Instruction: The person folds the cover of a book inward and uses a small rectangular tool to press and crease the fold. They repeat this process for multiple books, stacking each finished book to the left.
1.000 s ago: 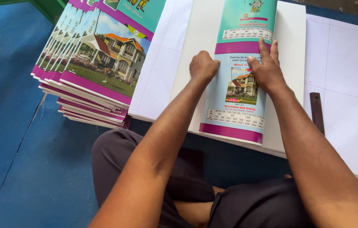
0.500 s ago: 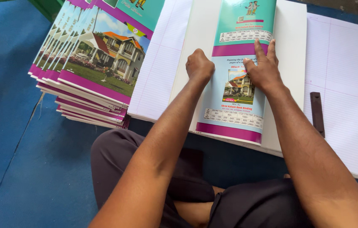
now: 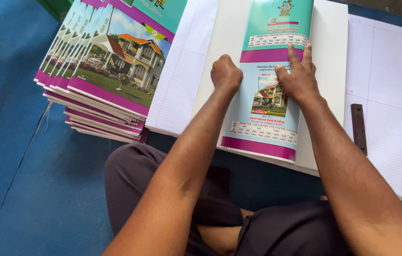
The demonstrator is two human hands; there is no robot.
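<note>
Person sits cross-legged on the blue floor (image 3: 21, 189), both arms out over the work. Left hand (image 3: 226, 73) is balled into a fist, knuckles pressed down on the left edge of the printed cover (image 3: 262, 123). Right hand (image 3: 298, 78) lies flat w/ fingers spread, palm on the cover's middle, fingertips reaching the purple band. Neither hand is pinching anything; both just press.

The cover, teal & light blue w/ a small house picture and purple bands, lies lengthwise on a white board (image 3: 329, 71), which itself sits on ruled sheets (image 3: 385, 95) spread wide to the right & left. Cover's near edge hangs close to the board's near edge.

Step in hand, as I read it: flattening or creasing the cover down along its left side, fist doing the rubbing, flat hand keeping it from sliding. Next move prob. calls for steady downward pressure along the whole edge w/o letting the cover skew off the board's line.

Left of all this, a fanned stack of finished books (image 3: 101, 80) w/ the same house picture, touching the ruled sheets' edge. A dark flat strip (image 3: 358, 128) lies on the ruled sheets just beside the right forearm, untouched.
</note>
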